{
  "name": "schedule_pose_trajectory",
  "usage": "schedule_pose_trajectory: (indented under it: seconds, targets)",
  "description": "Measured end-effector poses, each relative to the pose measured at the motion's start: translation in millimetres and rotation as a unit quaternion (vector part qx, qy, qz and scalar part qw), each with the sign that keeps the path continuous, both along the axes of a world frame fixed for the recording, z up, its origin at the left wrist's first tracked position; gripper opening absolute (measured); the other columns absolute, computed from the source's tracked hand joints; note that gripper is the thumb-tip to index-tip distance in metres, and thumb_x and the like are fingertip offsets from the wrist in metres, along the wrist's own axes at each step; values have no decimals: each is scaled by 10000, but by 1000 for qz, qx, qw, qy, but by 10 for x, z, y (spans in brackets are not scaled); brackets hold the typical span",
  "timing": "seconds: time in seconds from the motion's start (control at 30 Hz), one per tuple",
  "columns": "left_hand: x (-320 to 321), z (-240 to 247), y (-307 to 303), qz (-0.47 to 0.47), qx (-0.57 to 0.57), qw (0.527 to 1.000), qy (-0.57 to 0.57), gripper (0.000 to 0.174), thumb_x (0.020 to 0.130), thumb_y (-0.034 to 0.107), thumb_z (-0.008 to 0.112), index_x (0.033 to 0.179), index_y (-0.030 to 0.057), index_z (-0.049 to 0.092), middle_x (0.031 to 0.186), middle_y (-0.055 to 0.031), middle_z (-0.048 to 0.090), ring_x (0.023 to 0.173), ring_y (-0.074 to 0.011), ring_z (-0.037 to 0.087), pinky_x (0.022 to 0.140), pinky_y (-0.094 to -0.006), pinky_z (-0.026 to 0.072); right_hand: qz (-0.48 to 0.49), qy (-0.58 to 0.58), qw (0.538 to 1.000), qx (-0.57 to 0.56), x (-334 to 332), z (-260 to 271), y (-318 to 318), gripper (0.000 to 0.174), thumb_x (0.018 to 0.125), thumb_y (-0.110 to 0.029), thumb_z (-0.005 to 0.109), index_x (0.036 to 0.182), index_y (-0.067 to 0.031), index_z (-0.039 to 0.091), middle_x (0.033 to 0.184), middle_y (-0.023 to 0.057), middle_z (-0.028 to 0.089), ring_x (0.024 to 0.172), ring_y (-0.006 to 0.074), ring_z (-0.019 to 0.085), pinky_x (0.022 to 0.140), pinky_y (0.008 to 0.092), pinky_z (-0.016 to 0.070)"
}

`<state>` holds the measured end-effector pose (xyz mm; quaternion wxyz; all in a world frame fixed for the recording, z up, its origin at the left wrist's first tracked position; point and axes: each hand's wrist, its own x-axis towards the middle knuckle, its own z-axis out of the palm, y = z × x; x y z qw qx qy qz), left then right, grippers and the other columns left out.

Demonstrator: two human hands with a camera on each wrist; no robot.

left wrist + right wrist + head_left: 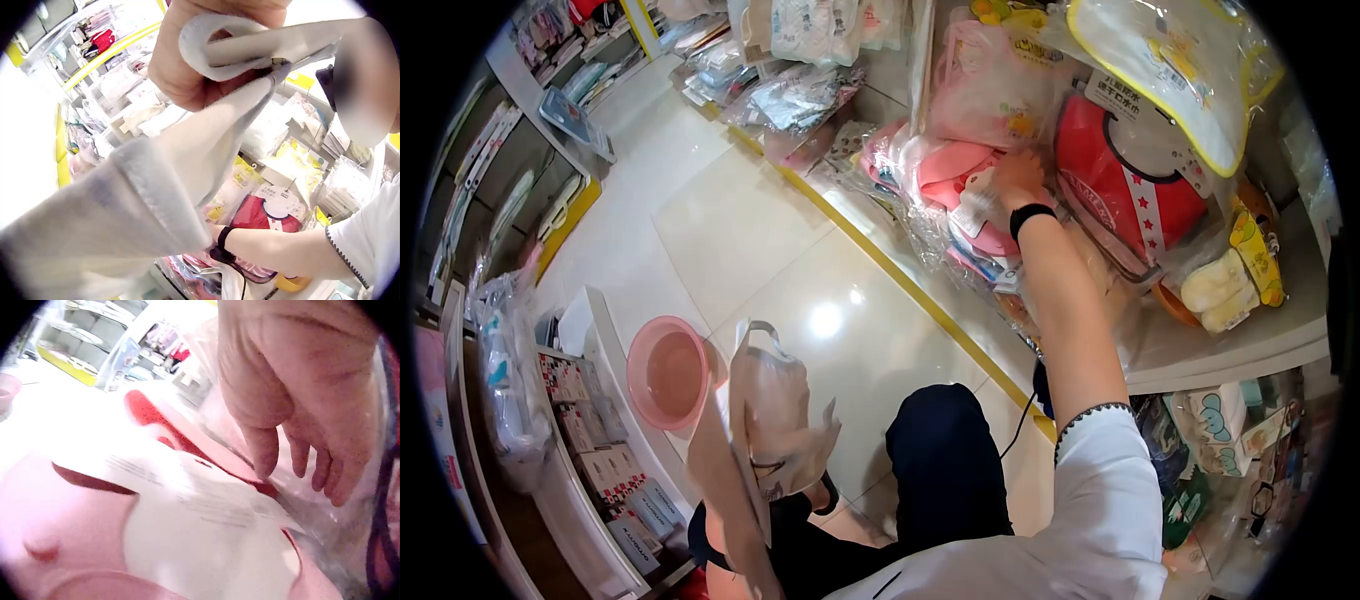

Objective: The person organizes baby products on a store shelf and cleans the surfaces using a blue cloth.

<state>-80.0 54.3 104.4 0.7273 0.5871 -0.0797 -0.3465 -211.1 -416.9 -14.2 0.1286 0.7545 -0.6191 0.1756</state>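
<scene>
In the left wrist view my left hand curls its fingers round a folded beige cloth item with a pale grey edging. The same beige item hangs over my lap in the head view and hides most of that hand. My right hand reaches onto the shelf between a pink bib and a red bib in clear plastic. Its fingers point loosely down beside the pink bib's white card, over clear wrapping, with nothing pinched between them.
A white bib with yellow trim hangs above the red one. Yellow socks lie at the shelf's right. On the tiled floor stands a pink basin, next to a low rack of small boxes. Bagged clothes line the far shelf edge.
</scene>
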Motion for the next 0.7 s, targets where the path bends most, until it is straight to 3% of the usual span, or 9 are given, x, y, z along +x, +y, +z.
schedule_pose_trajectory:
  seconds: [0.1, 0.17, 0.27, 0.3, 0.37, 0.4, 0.5, 0.53, 0.7]
  targets:
    - [158, 26, 35, -12, -42, 999, 26, 182, 908, 165, 469, 990, 41, 573, 758, 19, 562, 617, -57, 516, 539, -190, 423, 43, -66, 976, 205, 247, 50, 301, 466, 755, -174, 549, 1198, -63, 458, 1225, 138, 461, 1155, 356, 426, 914, 458, 382]
    - [223, -68, 39, -29, -77, 995, 55, 185, 905, 163, 478, 1001, 32, 566, 775, 12, 566, 649, -60, 526, 556, -199, 431, 120, 147, 906, 378, 261, 338, 790, 599, 639, -79, 640, 1203, -76, 440, 1226, 139, 459, 1149, 339, 436, 884, 469, 403]
    - [286, -251, -129, -40, -104, 991, 79, 193, 900, 174, 488, 1016, 36, 559, 806, 2, 586, 661, -66, 538, 590, -205, 445, 191, 80, 938, 277, 160, 176, 780, 394, 654, -108, 577, 1028, 13, 542, 1117, 225, 514, 1018, 384, 525, 803, 438, 463]
    - [294, -264, -220, -46, -117, 988, 88, 196, 899, 177, 492, 1021, 38, 557, 817, -2, 592, 665, -68, 542, 602, -206, 449, 177, 43, 952, 246, 141, 209, 795, 390, 664, -92, 561, 1046, -16, 555, 1130, 208, 512, 1025, 376, 518, 837, 413, 449]
    - [262, -312, -421, -94, -65, 984, 137, 316, 878, 213, 532, 1139, 35, 520, 957, -36, 600, 797, -74, 561, 695, -211, 458, 271, -81, 953, 110, 107, 235, 826, 391, 696, -88, 546, 1085, -44, 549, 1119, 193, 515, 1022, 367, 512, 861, 406, 426]
    - [247, -371, -522, -123, -53, 981, 142, 320, 877, 215, 532, 1142, 37, 518, 965, -37, 597, 806, -77, 558, 701, -215, 457, 334, -125, 934, 27, 80, 259, 901, 309, 749, -79, 530, 1054, -55, 570, 1054, 153, 540, 962, 304, 537, 824, 358, 430]
    - [239, -460, -652, -144, -31, 970, 191, 331, 874, 219, 534, 1151, 40, 511, 987, -41, 587, 833, -88, 549, 717, -226, 453, 291, -253, 895, 226, 72, 729, 1499, 247, 780, -45, 515, 1016, -53, 588, 994, 118, 549, 907, 222, 544, 765, 300, 433]
    - [257, -467, -630, -135, -22, 969, 208, 335, 873, 221, 535, 1154, 41, 509, 995, -42, 584, 842, -92, 547, 723, -230, 451, 272, -311, 872, 262, 84, 831, 1729, 192, 799, -18, 498, 964, -38, 593, 958, 93, 545, 856, 159, 526, 740, 250, 414]
    - [406, -423, -535, -82, 6, 958, 275, 355, 867, 229, 538, 1169, 47, 498, 1032, -48, 568, 887, -111, 532, 751, -249, 445, 240, -280, 865, 340, -272, 992, 2639, 145, 811, -9, 502, 918, -49, 590, 936, 47, 542, 860, 140, 518, 724, 231, 403]
